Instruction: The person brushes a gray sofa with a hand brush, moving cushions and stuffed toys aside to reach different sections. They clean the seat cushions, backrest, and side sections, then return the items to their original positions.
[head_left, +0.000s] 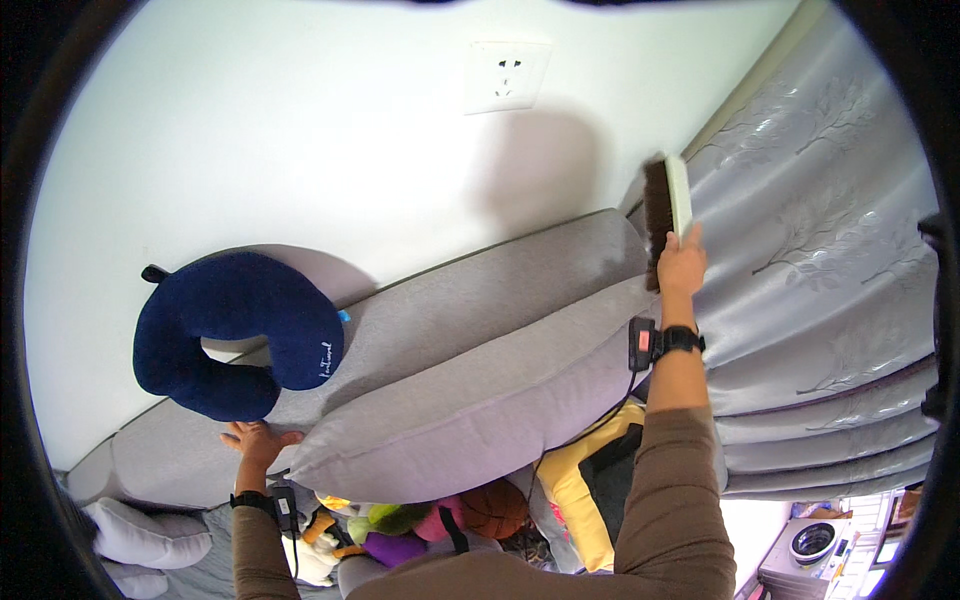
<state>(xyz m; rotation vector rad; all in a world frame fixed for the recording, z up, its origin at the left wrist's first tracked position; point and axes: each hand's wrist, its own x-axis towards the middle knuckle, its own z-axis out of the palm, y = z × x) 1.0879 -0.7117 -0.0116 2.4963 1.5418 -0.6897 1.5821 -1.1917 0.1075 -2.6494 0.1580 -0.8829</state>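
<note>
My right hand (682, 262) grips a brush with a pale handle and dark brown bristles (660, 214), held upright at the right end of the grey sofa back (510, 277), beside the curtain. The bristles face left. My left hand (259, 444) rests with spread fingers on the sofa back, just below a navy U-shaped neck pillow (232, 300). That pillow leans against the wall on top of the sofa back. A long grey back cushion (465, 405) lies between my arms.
Patterned grey curtains (810, 262) hang at the right. A wall socket (508, 77) is above. Below lie plush toys (394, 547), a brown ball (493, 508), a yellow-edged cushion (574, 502) and pale cushions (150, 534). A washing machine (810, 544) stands at the lower right.
</note>
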